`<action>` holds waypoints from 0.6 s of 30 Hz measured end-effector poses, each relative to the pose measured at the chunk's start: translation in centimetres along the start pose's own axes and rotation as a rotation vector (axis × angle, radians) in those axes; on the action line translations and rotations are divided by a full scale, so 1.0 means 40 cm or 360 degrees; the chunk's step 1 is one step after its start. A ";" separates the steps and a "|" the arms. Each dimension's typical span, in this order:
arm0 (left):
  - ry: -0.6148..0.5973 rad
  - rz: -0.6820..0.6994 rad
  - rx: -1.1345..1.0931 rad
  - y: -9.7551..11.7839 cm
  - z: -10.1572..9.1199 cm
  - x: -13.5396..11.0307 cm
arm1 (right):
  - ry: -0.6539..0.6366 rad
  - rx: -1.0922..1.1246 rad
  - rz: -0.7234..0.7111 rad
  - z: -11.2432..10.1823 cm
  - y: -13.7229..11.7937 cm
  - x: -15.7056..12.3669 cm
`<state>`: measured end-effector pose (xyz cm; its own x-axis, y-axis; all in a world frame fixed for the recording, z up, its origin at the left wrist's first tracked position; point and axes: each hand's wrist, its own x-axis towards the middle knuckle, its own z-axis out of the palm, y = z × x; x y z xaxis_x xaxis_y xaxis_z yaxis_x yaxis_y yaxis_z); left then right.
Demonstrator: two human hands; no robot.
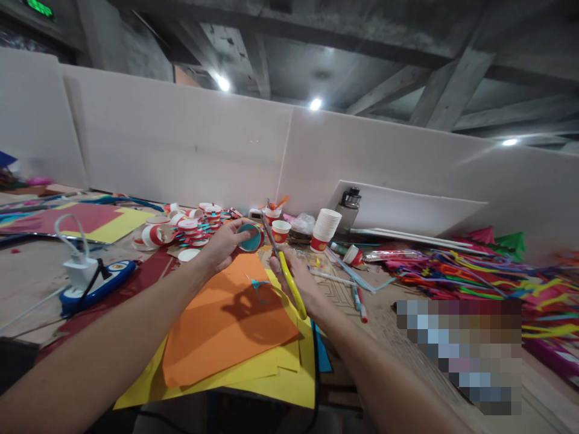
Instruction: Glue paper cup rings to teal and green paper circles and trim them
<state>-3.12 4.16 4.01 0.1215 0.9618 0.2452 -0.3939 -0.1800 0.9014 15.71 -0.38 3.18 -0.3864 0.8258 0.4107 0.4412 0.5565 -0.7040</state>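
Note:
My left hand is closed on a short red paper cup piece whose round end shows blue. In my right hand is a pair of scissors with yellow handles, its blades pointing up and away beside the cup piece. Whether the blades touch it I cannot tell. Beneath both hands lies an orange paper sheet on top of yellow sheets. Small blue paper scraps rest on the orange sheet.
Cut cup pieces pile up at the back left. A cup stack, a bottle and a red cup stand behind. Colourful pipe cleaners spread at the right. A blue power strip lies left.

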 end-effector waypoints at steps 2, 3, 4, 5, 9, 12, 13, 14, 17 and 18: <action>0.0024 0.0027 -0.0039 -0.005 -0.001 0.003 | -0.0009 0.0006 0.0011 0.001 0.002 -0.001; 0.0038 0.0041 -0.0070 -0.008 -0.002 0.005 | -0.0018 0.0020 0.0019 0.001 0.002 -0.001; 0.0052 0.0050 -0.0101 -0.011 -0.001 0.007 | -0.0029 0.0035 0.0026 0.002 0.003 -0.002; 0.0065 0.0052 -0.0130 -0.014 0.000 0.007 | -0.0038 0.0048 0.0031 0.004 0.004 -0.003; 0.0082 0.0040 -0.0225 -0.019 0.010 0.003 | -0.0014 0.0034 0.0028 0.006 0.010 -0.005; 0.0084 0.0053 -0.0243 -0.020 0.012 0.002 | -0.0034 0.0026 0.0029 0.007 0.014 -0.005; 0.0083 0.0060 -0.0239 -0.021 0.011 0.002 | -0.0042 0.0022 0.0033 0.007 0.015 -0.005; 0.0080 0.0067 -0.0235 -0.022 0.010 0.003 | -0.0043 0.0016 0.0038 0.007 0.015 -0.005; 0.0076 0.0086 -0.0247 -0.028 0.005 0.007 | -0.0042 0.0023 0.0054 0.007 0.012 -0.005; 0.0079 0.0088 -0.0258 -0.030 0.004 0.008 | -0.0042 0.0033 0.0057 0.007 0.010 -0.005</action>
<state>-2.47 4.65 3.08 0.0523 0.9610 0.2715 -0.5408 -0.2013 0.8167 15.74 -0.33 2.66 -0.3922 0.8424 0.3695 0.4383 0.5243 -0.7300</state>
